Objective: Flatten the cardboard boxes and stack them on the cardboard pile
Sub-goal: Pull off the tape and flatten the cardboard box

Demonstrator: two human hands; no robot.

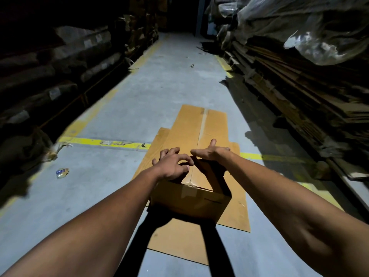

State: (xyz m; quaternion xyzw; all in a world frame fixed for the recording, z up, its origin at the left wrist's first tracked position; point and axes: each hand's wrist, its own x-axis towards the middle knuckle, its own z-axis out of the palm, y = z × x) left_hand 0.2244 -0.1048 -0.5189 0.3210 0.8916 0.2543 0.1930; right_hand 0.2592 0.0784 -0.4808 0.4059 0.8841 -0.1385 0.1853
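Both hands on top seam of box [191, 198] sitting on flattened cardboard [191, 136]: left hand [172, 165] fingers curled clawing at tape, right hand [209, 151] spread, probably gripping nothing.

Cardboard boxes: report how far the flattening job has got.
Done: at least one flattened sheet lies on the floor. In hand: a still-upright box stands on it; the left hand and right hand work at its taped top seam. Left: open and flatten this box, then stack the sheets on the cardboard pile on the right.
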